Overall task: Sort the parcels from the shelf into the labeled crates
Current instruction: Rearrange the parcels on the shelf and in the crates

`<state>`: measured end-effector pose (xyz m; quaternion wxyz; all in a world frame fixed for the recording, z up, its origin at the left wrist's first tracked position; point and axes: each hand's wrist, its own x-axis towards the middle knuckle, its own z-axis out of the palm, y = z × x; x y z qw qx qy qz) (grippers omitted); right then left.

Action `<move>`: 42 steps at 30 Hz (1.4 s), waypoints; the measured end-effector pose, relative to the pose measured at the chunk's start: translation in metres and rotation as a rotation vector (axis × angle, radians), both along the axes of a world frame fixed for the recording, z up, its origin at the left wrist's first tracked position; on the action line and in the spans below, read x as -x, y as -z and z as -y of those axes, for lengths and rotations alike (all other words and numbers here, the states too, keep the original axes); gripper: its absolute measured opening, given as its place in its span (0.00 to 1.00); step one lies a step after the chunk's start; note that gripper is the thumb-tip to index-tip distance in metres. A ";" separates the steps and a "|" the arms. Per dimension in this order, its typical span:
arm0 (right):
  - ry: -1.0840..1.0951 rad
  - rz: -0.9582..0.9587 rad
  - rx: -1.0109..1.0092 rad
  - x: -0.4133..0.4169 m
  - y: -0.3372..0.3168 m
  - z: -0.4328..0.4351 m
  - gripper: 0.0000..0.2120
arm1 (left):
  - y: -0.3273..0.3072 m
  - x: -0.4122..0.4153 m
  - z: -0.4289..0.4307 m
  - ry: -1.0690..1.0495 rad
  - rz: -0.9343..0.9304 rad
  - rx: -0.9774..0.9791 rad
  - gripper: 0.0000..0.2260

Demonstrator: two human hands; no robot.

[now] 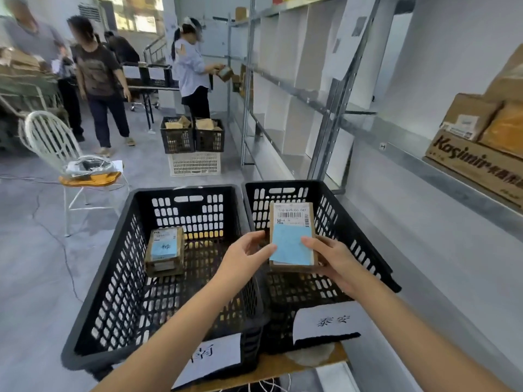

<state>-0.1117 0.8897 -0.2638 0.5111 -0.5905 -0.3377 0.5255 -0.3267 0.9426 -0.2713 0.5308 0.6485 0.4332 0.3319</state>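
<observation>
Brown parcel [293,222] with blue slip held over the right black crate [365,244], left grip [245,257] and right grip [332,260] both pinching its edges, second parcel [164,251] lying in left crate [113,267]

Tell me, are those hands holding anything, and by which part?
Yes, one brown parcel, over the right crate. The left hand pinches its left edge; the right hand grips its lower right side.

Crates side by side, shelf [297,89] at right.
A parcel [165,251] is laid in the left crate [119,278]; a second parcel [293,236] is held over the right crate [353,236].
</observation>
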 end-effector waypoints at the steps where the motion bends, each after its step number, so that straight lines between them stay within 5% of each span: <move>1: 0.010 0.006 -0.002 -0.006 0.001 -0.005 0.30 | 0.000 -0.004 -0.006 0.017 -0.027 -0.018 0.27; 6: 0.043 -0.006 0.029 -0.032 0.012 -0.035 0.23 | 0.006 -0.025 -0.042 0.025 -0.126 -0.089 0.31; 11: 0.002 0.018 0.052 -0.063 0.021 -0.076 0.29 | 0.011 -0.053 -0.077 -0.039 -0.136 -0.063 0.38; 17: -0.071 -0.002 0.059 -0.097 0.031 -0.132 0.24 | 0.011 -0.092 -0.116 -0.072 -0.207 -0.042 0.36; 30: -0.198 -0.075 0.247 -0.135 0.125 -0.235 0.31 | 0.065 -0.156 -0.171 -0.234 -0.411 0.050 0.32; 35: -0.221 -0.014 0.274 -0.132 0.162 -0.257 0.43 | 0.093 -0.189 -0.192 -0.322 -0.399 0.104 0.27; 42: -0.246 0.188 0.311 -0.130 0.198 -0.277 0.20 | 0.131 -0.197 -0.208 -0.472 -0.412 0.279 0.40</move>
